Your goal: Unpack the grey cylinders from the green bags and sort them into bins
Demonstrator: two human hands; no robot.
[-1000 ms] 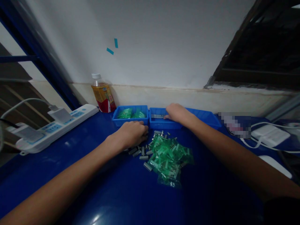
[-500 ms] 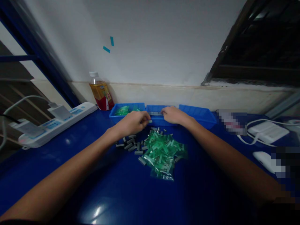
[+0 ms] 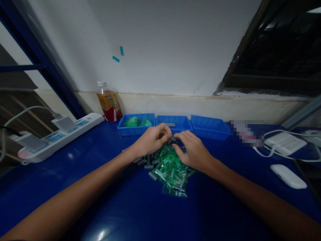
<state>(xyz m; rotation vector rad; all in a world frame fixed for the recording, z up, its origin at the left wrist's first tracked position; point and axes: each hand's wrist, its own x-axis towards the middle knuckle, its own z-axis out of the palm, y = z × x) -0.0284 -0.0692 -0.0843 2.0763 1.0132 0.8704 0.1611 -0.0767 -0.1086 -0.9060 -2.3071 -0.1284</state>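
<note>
Item: small grey metal piece (image 3: pixel 173 138), just above the far edge of the green packet pile (image 3: pixel 172 174). We are pinching it between the fingertips of left hand (image 3: pixel 152 140) and right hand (image 3: pixel 194 153).

Risk: we are gripping only thinly, so a slip could be losing it among the packets.

Room: blue bins (image 3: pixel 175 122) are closing off the pile's far side, and loose metal pieces (image 3: pixel 146 162) are crowding its left. Its near side is lying open.

Both hands meeting over a heap of green bags (image 3: pixel 173 172) on the blue table (image 3: pixel 120 207)
The left hand (image 3: pixel 151 140) and right hand (image 3: pixel 193 151) bring curled fingertips together at a small grey piece (image 3: pixel 173 138), just above the heap; which hand grips it cannot be told. More grey pieces (image 3: pixel 146 161) lie just beside the left hand, three blue trays (image 3: pixel 209 130) behind
</note>
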